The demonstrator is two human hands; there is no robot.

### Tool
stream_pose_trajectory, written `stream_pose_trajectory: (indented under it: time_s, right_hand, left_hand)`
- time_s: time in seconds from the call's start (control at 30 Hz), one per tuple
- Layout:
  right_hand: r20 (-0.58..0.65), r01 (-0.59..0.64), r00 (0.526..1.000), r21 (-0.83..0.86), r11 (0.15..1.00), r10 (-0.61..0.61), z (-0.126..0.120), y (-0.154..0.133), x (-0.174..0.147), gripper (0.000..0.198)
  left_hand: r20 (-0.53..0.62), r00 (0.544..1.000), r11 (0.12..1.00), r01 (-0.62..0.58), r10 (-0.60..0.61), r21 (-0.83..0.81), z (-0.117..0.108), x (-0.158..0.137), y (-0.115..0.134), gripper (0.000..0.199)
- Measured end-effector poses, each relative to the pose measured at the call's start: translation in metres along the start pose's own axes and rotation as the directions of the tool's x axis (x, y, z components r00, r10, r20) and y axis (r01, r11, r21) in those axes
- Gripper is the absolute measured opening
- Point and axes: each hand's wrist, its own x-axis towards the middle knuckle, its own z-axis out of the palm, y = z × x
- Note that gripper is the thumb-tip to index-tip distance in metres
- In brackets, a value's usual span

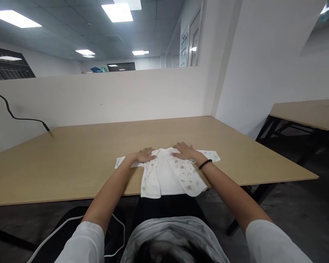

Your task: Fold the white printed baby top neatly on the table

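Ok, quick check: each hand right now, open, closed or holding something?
Left hand: open, palm down on the small white printed shirt, near one shoulder.
Right hand: open, palm down near the other shoulder.

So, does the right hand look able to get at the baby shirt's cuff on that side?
Probably yes: the right hand rests on the baby shirt close by, and though the wrist crosses part of that sleeve, the cuff lies uncovered on the table.
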Motion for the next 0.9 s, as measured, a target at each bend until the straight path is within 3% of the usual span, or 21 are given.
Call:
stream_pose_trajectory:
  time_s: [0.1,0.27,0.37,0.47,0.57,0.63,0.77,0.9]
  right_hand:
    - [0.064,-0.053,0.997,0.03,0.998,0.051,0.012,-0.003,0.01,0.089]
    - [-0.001,-0.087,0.996,0.022,0.996,0.087,0.014,0.0,0.034,0.081]
    - [-0.034,-0.119,0.992,-0.016,0.993,0.118,0.005,-0.004,0.044,0.075]
    - [-0.181,-0.113,0.978,-0.063,0.992,0.1,-0.01,-0.015,0.052,0.068]
    - [-0.3,-0.054,0.953,0.001,0.999,0.051,-0.022,-0.028,0.054,0.049]
    - [-0.215,-0.009,0.976,0.097,0.995,0.03,-0.021,-0.033,0.051,0.041]
    - [0.04,0.031,0.998,0.235,0.971,-0.042,-0.007,-0.038,0.04,0.051]
    - [0.008,0.036,0.999,0.257,0.966,-0.039,0.003,-0.04,0.034,0.048]
  left_hand:
    - [0.009,0.999,0.999,-0.034,0.035,-0.041,0.012,0.01,-0.01,0.082]
    - [-0.085,0.991,0.994,0.103,-0.105,-0.029,0.012,0.039,-0.029,0.074]
    - [-0.153,0.98,0.992,0.127,-0.129,-0.029,0.01,0.054,-0.028,0.069]
    - [-0.257,0.964,0.997,0.063,-0.069,-0.033,0.009,0.06,-0.018,0.062]
    - [-0.35,0.937,0.999,-0.02,0.009,-0.026,0.006,0.055,-0.01,0.053]
    - [-0.362,0.931,0.998,-0.053,0.041,-0.024,0.004,0.049,-0.008,0.048]
    - [-0.272,0.96,0.995,-0.085,0.069,-0.047,0.002,0.038,-0.004,0.053]
    - [-0.197,0.976,0.99,-0.107,0.089,-0.088,0.002,0.033,0.004,0.051]
